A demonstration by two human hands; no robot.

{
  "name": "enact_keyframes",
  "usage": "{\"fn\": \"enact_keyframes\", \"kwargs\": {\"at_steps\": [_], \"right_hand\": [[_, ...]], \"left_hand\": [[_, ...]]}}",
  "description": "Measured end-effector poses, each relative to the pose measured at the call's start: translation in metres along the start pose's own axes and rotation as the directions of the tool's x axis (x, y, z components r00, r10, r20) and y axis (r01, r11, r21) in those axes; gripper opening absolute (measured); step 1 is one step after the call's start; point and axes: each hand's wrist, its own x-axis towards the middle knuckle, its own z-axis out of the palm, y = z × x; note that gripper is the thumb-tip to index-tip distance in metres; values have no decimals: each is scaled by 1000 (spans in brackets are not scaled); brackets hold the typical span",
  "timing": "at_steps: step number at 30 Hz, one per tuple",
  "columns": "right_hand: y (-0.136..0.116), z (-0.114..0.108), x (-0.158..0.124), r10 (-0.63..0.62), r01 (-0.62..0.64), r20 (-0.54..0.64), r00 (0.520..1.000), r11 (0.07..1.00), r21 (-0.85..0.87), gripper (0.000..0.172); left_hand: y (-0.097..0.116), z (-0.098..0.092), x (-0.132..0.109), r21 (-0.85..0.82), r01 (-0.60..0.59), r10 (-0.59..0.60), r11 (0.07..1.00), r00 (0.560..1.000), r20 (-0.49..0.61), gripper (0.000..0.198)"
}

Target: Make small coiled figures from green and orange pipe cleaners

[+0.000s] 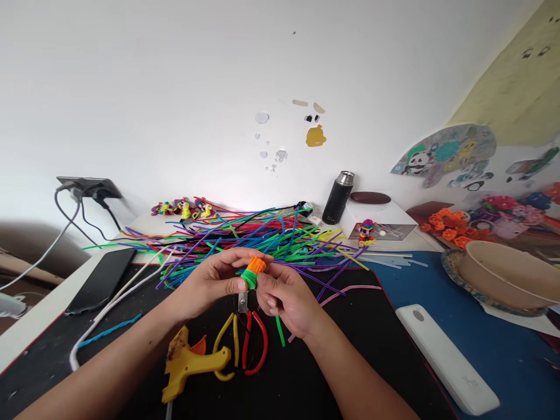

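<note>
Both my hands meet over the black mat [350,326] and share a small coil of pipe cleaner [252,272], orange on top and green below. My left hand [214,280] pinches it from the left with fingers curled. My right hand [286,298] grips it from the right, and a loose green end [280,330] hangs down below that hand. Directly under the hands lie yellow-handled pliers [227,344] and red-handled scissors [255,344]. A yellow glue gun [188,361] rests just left of them.
A big heap of coloured pipe cleaners [262,239] lies behind the hands. A black phone [102,280] and white cable [118,297] lie left. A black flask [338,198], white box [380,219], brown bowl [507,271], white bar [446,359] and small craft figures [184,208] stand right and behind.
</note>
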Motion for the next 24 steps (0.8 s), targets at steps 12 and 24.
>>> {"fn": "enact_keyframes", "kwargs": {"at_steps": [12, 24], "right_hand": [[-5, 3, -1, -2, -14, -106, 994, 989, -148, 40], [-1, 3, 2, -11, -29, -132, 991, 956, -293, 48]], "left_hand": [[38, -6, -10, 748, -203, 178, 631, 977, 116, 49], [41, 0, -7, 822, -293, 218, 489, 953, 210, 43]]}}
